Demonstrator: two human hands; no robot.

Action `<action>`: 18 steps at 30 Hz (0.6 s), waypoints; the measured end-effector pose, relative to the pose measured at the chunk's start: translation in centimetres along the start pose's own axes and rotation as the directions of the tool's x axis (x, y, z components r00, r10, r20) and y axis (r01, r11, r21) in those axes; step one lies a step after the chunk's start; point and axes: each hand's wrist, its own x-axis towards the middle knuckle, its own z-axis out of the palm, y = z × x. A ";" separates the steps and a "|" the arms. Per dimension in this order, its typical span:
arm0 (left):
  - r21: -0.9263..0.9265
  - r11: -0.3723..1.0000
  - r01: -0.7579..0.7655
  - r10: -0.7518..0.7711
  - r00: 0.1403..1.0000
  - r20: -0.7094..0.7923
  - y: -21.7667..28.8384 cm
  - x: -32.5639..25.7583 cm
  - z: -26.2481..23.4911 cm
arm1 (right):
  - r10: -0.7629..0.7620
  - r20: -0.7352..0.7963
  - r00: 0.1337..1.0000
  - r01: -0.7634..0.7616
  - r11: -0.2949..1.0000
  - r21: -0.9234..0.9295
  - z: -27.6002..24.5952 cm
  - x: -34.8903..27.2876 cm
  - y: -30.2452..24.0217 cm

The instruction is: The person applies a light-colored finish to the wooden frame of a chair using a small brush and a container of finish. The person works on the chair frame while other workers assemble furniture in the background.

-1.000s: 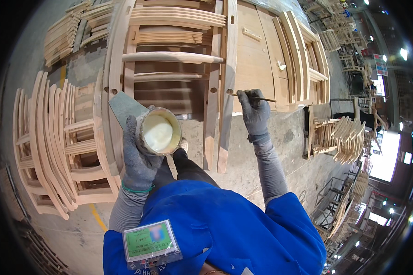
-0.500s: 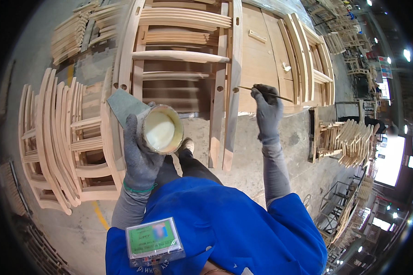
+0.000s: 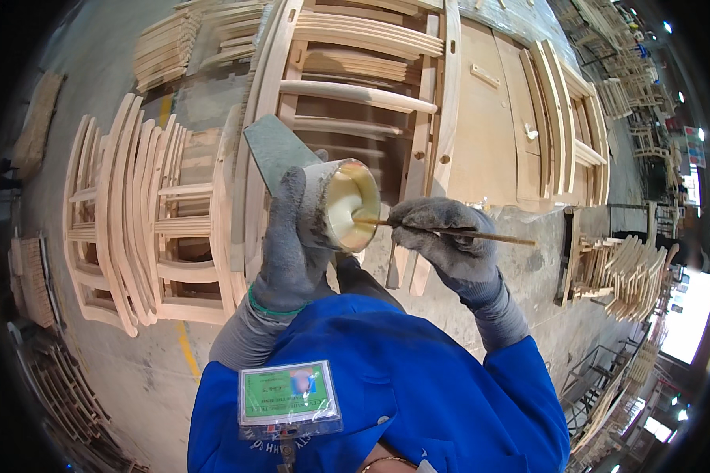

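Observation:
My left hand (image 3: 280, 256), in a grey glove, grips a stained round tub (image 3: 313, 209) tilted toward the right. Inside it is a pale cream liquid (image 3: 343, 201). A flat grey-green plate (image 3: 280, 154) sticks out beyond the same hand; whether the fingers hold it is hidden. My right hand (image 3: 454, 240), also gloved, pinches a thin wooden stick (image 3: 505, 236), its left tip inside the tub at the liquid. Just beyond both hands lies a pale wooden chair frame (image 3: 359, 93) with curved slats and holes in its side rails.
Several curved wooden frames (image 3: 122, 213) stand stacked at left. More frame parts (image 3: 556, 118) lie on a plywood surface (image 3: 481, 118) at right, beside a small wooden strip (image 3: 485, 76). Further stacked parts (image 3: 639, 276) stand on the concrete floor (image 3: 521, 292).
My right hand has come down and left from beside the frame's rail, bringing the stick tip into the tub. The tub has tipped further toward that hand. The whole view has shifted.

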 end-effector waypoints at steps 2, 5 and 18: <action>-0.034 0.999 0.005 -0.005 1.000 -0.003 0.1 0.0 0.1 | 0.087 -0.045 0.995 -0.076 0.976 0.202 0.3 0.2 0.0; -0.103 0.993 0.050 -0.047 0.998 0.033 0.5 0.6 -0.4 | 0.306 -0.150 0.940 -0.127 0.724 0.678 0.2 1.1 -0.3; -0.167 0.980 0.108 -0.112 0.994 -0.016 0.6 6.8 -1.3 | 0.654 0.000 0.756 -0.351 0.406 0.844 -2.2 7.6 5.2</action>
